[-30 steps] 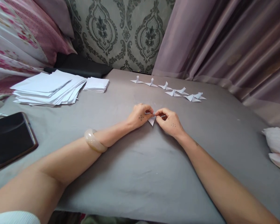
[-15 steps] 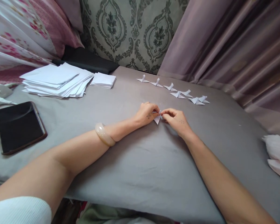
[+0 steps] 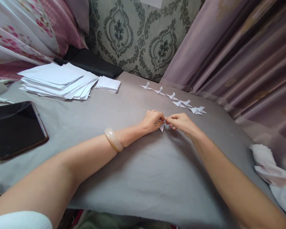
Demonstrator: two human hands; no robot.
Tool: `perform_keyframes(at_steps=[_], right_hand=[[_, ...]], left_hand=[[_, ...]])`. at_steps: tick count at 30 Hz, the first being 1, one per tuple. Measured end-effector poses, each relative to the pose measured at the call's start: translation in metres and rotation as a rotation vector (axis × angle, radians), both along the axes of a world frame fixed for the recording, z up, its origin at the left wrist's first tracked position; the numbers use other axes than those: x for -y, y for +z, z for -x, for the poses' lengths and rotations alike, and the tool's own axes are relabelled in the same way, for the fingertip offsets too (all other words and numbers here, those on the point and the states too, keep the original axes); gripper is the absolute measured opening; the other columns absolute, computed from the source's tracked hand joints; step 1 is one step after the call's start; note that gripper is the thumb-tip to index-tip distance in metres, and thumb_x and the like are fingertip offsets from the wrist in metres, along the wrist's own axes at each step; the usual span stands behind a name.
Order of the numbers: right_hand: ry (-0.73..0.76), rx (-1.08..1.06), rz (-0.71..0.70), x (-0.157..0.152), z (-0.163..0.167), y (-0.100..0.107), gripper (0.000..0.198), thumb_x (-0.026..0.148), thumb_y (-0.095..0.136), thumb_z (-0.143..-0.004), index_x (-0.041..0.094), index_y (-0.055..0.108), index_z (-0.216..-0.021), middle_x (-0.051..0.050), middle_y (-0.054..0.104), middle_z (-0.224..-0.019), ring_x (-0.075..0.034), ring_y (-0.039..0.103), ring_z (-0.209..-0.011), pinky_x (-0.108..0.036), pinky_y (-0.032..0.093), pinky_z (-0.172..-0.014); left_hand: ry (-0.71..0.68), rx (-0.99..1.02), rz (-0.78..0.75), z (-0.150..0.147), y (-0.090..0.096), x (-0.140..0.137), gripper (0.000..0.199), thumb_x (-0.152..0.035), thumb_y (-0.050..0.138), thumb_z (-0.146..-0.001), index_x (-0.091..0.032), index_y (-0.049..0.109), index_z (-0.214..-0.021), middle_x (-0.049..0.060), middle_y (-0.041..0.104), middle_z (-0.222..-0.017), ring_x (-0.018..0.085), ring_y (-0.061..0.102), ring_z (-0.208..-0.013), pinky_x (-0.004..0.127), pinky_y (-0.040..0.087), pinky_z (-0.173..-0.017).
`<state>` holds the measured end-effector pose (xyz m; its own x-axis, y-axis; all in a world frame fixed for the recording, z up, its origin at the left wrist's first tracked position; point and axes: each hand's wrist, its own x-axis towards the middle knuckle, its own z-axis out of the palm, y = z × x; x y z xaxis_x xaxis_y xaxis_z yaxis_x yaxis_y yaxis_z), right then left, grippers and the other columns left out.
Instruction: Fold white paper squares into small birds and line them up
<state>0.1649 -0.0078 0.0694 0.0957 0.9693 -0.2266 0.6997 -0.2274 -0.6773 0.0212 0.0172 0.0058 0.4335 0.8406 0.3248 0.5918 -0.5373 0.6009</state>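
Note:
A small folded piece of white paper (image 3: 162, 128) is pinched between my two hands just above the grey cloth; one pointed corner hangs below the fingers and the rest is hidden. My left hand (image 3: 153, 121), with a pale bangle on its forearm, is closed on the paper from the left. From the right, my right hand (image 3: 179, 122) grips its upper part between thumb and fingers, the fingertips of both hands nearly touching. Beyond them stands a line of several folded white paper birds (image 3: 173, 96), wings spread on the cloth.
A stack of large white sheets (image 3: 54, 81) lies at the back left, beside a smaller stack of white squares (image 3: 108, 84). A dark tablet (image 3: 17, 128) rests at the left edge. Crumpled white cloth (image 3: 270, 171) lies at the right. Curtains (image 3: 205, 41) hang behind the grey-covered surface (image 3: 133, 178).
The view has shifted slightly. My right hand has turned, its wrist raised and fingers closer to my left hand; less of the folded paper shows now.

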Motion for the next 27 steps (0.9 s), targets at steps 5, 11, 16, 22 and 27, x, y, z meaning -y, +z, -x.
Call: perform_keyframes(at_steps=[5, 11, 16, 22, 27], right_hand=[[0.018, -0.056, 0.046, 0.0, -0.002, 0.005, 0.012, 0.023, 0.067, -0.071, 0.015, 0.068, -0.062, -0.003, 0.065, -0.066, -0.008, 0.052, -0.056, -0.019, 0.04, -0.049], [0.047, -0.111, 0.11, -0.005, -0.007, 0.006, 0.01, 0.017, 0.066, -0.07, 0.014, 0.068, -0.06, -0.003, 0.064, -0.065, -0.007, 0.051, -0.056, -0.017, 0.04, -0.048], [0.032, -0.288, 0.173, -0.009, -0.015, -0.003, 0.01, 0.015, 0.067, -0.07, 0.014, 0.067, -0.06, -0.003, 0.065, -0.065, -0.006, 0.051, -0.054, -0.017, 0.042, -0.05], [0.025, -0.482, 0.165, -0.009, -0.026, -0.019, 0.01, 0.023, 0.075, -0.066, 0.014, 0.069, -0.067, -0.002, 0.065, -0.068, -0.006, 0.052, -0.056, -0.016, 0.043, -0.05], [0.054, -0.518, 0.15, -0.008, -0.029, -0.022, 0.01, 0.024, 0.073, -0.066, 0.015, 0.069, -0.066, -0.003, 0.065, -0.069, -0.007, 0.053, -0.059, -0.017, 0.043, -0.051]], left_hand=[[0.0, 0.006, 0.003, 0.001, 0.003, 0.003, 0.018, -0.019, 0.058, -0.082, -0.018, 0.074, -0.092, 0.005, 0.075, -0.09, 0.022, 0.064, -0.093, 0.035, 0.047, -0.088], [-0.015, -0.006, 0.033, 0.004, 0.008, 0.006, 0.019, -0.018, 0.058, -0.084, -0.017, 0.074, -0.094, 0.006, 0.075, -0.093, 0.022, 0.064, -0.093, 0.035, 0.046, -0.089], [-0.016, -0.03, 0.045, 0.006, 0.014, 0.009, 0.018, -0.021, 0.058, -0.086, -0.019, 0.074, -0.093, 0.005, 0.075, -0.091, 0.021, 0.063, -0.093, 0.035, 0.046, -0.089], [-0.007, -0.023, 0.027, 0.007, 0.017, 0.011, 0.019, -0.026, 0.057, -0.088, -0.021, 0.075, -0.089, 0.004, 0.074, -0.087, 0.02, 0.063, -0.086, 0.036, 0.045, -0.088], [-0.023, 0.009, 0.017, 0.007, 0.015, 0.01, 0.017, -0.028, 0.059, -0.087, -0.022, 0.074, -0.088, 0.003, 0.075, -0.089, 0.02, 0.063, -0.087, 0.036, 0.044, -0.089]])
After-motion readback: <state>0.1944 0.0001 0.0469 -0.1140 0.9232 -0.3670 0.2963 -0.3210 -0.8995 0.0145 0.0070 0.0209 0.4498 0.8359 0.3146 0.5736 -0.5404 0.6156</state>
